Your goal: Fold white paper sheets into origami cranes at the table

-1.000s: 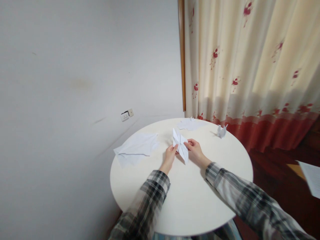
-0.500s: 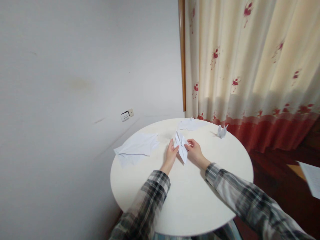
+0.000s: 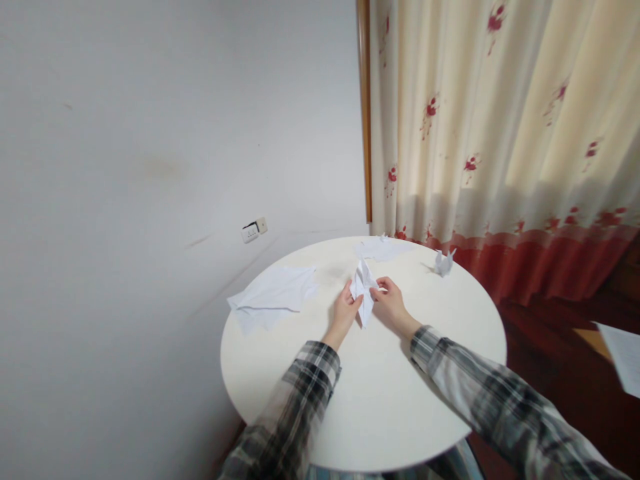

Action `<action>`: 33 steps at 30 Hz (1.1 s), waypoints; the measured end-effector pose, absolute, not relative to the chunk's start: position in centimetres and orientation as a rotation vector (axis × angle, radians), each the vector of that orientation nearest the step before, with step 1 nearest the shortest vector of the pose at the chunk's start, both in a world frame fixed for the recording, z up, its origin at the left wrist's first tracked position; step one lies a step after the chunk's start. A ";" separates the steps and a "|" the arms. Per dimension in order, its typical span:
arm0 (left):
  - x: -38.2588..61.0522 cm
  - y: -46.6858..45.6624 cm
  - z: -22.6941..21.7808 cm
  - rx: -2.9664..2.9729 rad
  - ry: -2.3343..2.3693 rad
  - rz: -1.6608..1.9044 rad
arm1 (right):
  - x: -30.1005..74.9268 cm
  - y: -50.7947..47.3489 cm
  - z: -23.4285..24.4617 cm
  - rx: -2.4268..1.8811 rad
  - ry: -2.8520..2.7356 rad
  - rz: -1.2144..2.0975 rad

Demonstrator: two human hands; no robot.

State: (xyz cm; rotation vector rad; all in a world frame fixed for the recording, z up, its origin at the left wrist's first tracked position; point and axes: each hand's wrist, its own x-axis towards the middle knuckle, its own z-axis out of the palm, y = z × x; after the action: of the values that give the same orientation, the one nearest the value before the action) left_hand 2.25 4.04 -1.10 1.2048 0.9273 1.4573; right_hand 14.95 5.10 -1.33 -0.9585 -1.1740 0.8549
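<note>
Between my hands, above the white round table [image 3: 395, 413], is a piece of folded white paper [image 3: 365, 287], long and pointed at its top and bottom. My left hand [image 3: 345, 310] pinches its left side, with the thumb lying on the front. On the opposite edge, my right hand [image 3: 391, 304] grips the paper between thumb and fingers. Some fingertips are hidden behind the paper, and its finer creases are too small to make out.
Loose white sheets [image 3: 273, 293] lie at the table's left. More white paper [image 3: 381, 249] is at the far edge, and a small folded paper figure [image 3: 443, 263] stands at the far right. Behind are a wall with a socket [image 3: 250, 233] and a flowered curtain [image 3: 475, 133].
The folded paper has turned slightly, its top point swinging right and its bottom point left. My left hand has shifted a little to the right, closer to my right hand.
</note>
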 end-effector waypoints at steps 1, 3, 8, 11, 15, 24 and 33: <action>2.2 4.1 -1.1 1.204 0.933 1.465 | 14.9 5.1 -1.3 -0.961 -1.170 0.853; 2.2 4.2 -1.2 1.214 0.954 1.480 | 14.9 5.0 -1.3 -0.964 -1.166 0.845; 1.9 4.6 -1.6 1.296 1.088 1.507 | 14.8 5.0 -1.3 -0.958 -1.137 0.871; 1.6 4.5 -1.7 1.369 1.145 1.485 | 14.9 4.9 -1.2 -0.949 -1.147 0.894; 1.5 4.2 -1.5 1.424 1.101 1.506 | 15.0 4.6 -1.0 -0.942 -1.218 0.873; 1.8 4.1 -1.2 1.347 1.015 1.445 | 15.1 5.1 -1.3 -0.945 -1.232 0.871; 1.9 4.5 -1.5 1.276 0.885 1.413 | 15.0 6.0 -2.3 -0.953 -1.275 0.905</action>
State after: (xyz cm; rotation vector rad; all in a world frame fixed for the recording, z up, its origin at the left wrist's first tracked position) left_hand 1.95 4.54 -1.54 1.2757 0.8854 1.4134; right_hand 15.02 5.97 -2.28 -0.9526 -1.2747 0.9049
